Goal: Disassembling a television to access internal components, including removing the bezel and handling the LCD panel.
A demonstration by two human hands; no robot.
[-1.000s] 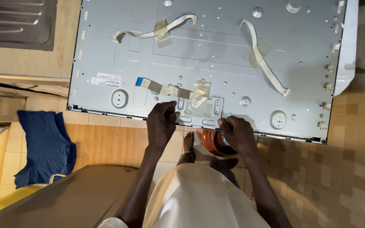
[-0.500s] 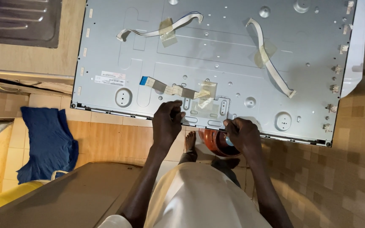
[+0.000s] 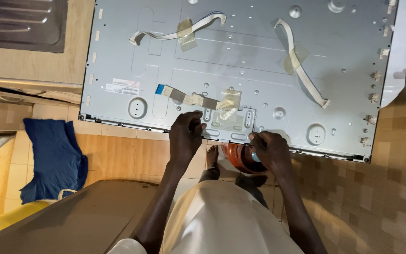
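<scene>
Hands: left (image 3: 185,134), right (image 3: 269,150) on panel (image 3: 240,56) near edge (grey metal).

The metal panel (image 3: 259,61) is showing pale silver-grey, with white ribbon cables (image 3: 301,66) held under yellowish translucent tape (image 3: 231,101). A blue-tipped flat cable (image 3: 165,90) is lying across it. The round object (image 3: 238,157) is glowing orange-red. The cloth (image 3: 52,157) is showing deep blue against the tan-and-brown checked floor (image 3: 391,197).

Left hand (image 3: 185,136) and right hand (image 3: 269,150) grip near edge of grey metal panel (image 3: 240,61); taped flat ribbon cables (image 3: 191,99) on it. Blue cloth (image 3: 52,160) on tiled floor (image 3: 381,188), left.
</scene>
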